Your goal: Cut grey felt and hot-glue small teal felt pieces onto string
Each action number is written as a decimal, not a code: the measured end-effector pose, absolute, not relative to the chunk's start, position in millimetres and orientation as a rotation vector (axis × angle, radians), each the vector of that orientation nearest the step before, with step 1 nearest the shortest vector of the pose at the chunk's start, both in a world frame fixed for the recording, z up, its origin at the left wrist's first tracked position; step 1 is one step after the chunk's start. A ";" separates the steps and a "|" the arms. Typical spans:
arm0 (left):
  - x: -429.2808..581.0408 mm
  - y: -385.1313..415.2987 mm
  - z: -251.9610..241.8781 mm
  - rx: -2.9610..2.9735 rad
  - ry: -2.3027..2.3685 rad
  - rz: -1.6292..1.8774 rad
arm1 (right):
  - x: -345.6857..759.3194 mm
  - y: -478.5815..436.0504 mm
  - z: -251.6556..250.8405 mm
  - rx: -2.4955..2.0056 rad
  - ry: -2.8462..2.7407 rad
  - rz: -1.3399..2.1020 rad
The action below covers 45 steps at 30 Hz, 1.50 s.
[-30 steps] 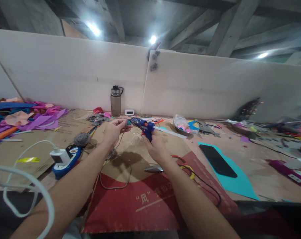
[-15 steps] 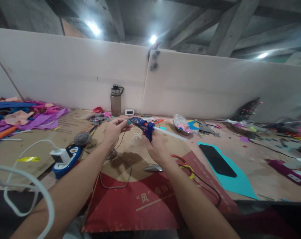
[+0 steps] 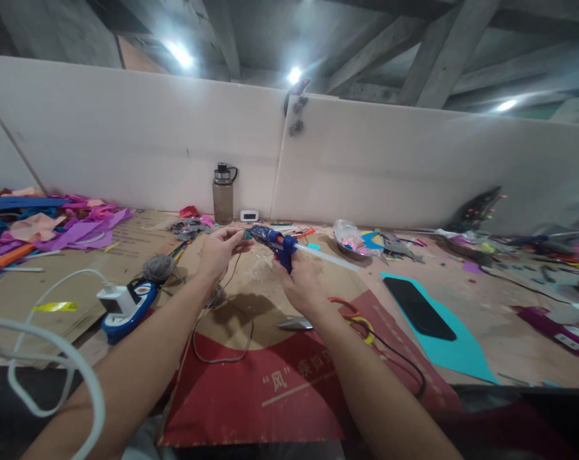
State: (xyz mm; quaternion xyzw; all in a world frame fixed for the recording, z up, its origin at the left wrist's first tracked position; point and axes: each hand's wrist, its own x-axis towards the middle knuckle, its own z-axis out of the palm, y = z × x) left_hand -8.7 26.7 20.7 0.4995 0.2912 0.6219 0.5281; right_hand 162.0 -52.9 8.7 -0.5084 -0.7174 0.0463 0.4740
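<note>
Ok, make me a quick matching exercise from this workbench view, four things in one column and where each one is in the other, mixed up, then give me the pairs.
Things:
1. glue gun
2. water bottle
3. phone
4. scissors

Places:
A. lying on the turquoise sheet
B. standing by the white partition
C. held in the right hand
D. lying on the cardboard beside the right wrist

Pairs: 1-C, 2-B, 3-A, 4-D
</note>
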 end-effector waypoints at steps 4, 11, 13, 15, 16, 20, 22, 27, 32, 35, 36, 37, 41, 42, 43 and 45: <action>-8.5 25.5 21.1 1.188 0.689 1.481 | 162.1 -52.5 8.7 -1.238 -1.748 0.104; -10.0 26.9 20.8 1.196 0.687 1.499 | 162.1 -52.8 8.5 -1.208 -1.743 0.091; -10.5 27.5 21.0 1.195 0.697 1.503 | 162.7 -52.2 7.3 -1.211 -1.746 0.076; -10.6 27.9 21.2 1.191 0.696 1.505 | 163.2 -51.6 6.2 -1.216 -1.751 0.066; -10.6 27.9 21.3 1.190 0.692 1.506 | 163.4 -51.4 5.9 -1.217 -1.751 0.063; -10.0 27.7 20.9 1.195 0.681 1.497 | 163.4 -51.4 6.5 -1.195 -1.739 0.067; -10.0 27.6 20.7 1.200 0.691 1.494 | 163.2 -51.7 7.0 -1.184 -1.727 0.065; -10.7 27.8 21.1 1.192 0.707 1.504 | 163.1 -52.4 6.9 -1.194 -1.730 0.053; -10.5 28.3 21.3 1.189 0.702 1.511 | 162.3 -52.8 7.5 -1.201 -1.754 0.047; -10.1 28.0 21.7 1.184 0.708 1.508 | 162.3 -52.6 7.4 -1.233 -1.754 0.047; -10.0 27.8 22.0 1.182 0.707 1.508 | 162.5 -52.4 7.1 -1.242 -1.755 0.046; -10.0 27.5 22.4 1.181 0.706 1.508 | 162.6 -52.3 6.8 -1.251 -1.757 0.045; -11.5 27.2 23.6 1.204 0.749 1.531 | 162.6 -52.9 6.4 -1.269 -1.767 0.050; -12.4 27.8 23.6 1.217 0.768 1.548 | 162.6 -53.3 6.6 -1.258 -1.767 0.059; -13.3 28.7 23.4 1.228 0.790 1.571 | 162.7 -53.5 6.8 -1.243 -1.761 0.072; -15.1 31.3 22.4 1.241 0.825 1.626 | 163.9 -52.3 6.6 -1.229 -1.714 0.117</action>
